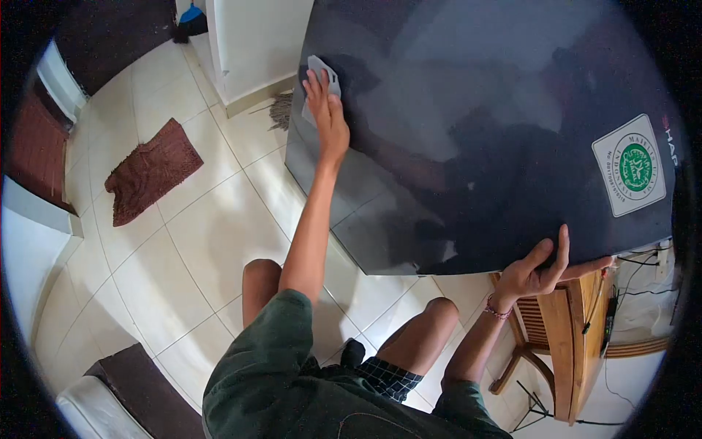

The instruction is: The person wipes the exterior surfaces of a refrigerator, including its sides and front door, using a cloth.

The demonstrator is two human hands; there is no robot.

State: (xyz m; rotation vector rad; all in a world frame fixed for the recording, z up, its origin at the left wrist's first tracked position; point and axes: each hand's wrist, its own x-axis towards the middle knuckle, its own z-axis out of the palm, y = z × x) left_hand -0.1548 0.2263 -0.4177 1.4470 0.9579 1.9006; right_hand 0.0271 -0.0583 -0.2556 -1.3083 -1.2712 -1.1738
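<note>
A large dark refrigerator door (453, 146) with a glossy front fills the upper right of the view. My left hand (327, 121) presses a light grey cloth (333, 85) flat against it near the left edge, fingers laid over the cloth. Part of the cloth is hidden under the palm. At the lower right edge of the door, my right hand (537, 272) rests with fingers spread, one along the edge and others against the front. Above that hand is a white sticker (633, 165) with a green round emblem. A bead bracelet circles the right wrist.
A brown mat (153, 172) lies on the tiled floor (212, 219) to the left. A grey mop head (281, 111) sits by the wall corner, a blue-topped broom (191, 18) farther back. Wooden furniture (567, 336) and black cables (643, 274) are at the right.
</note>
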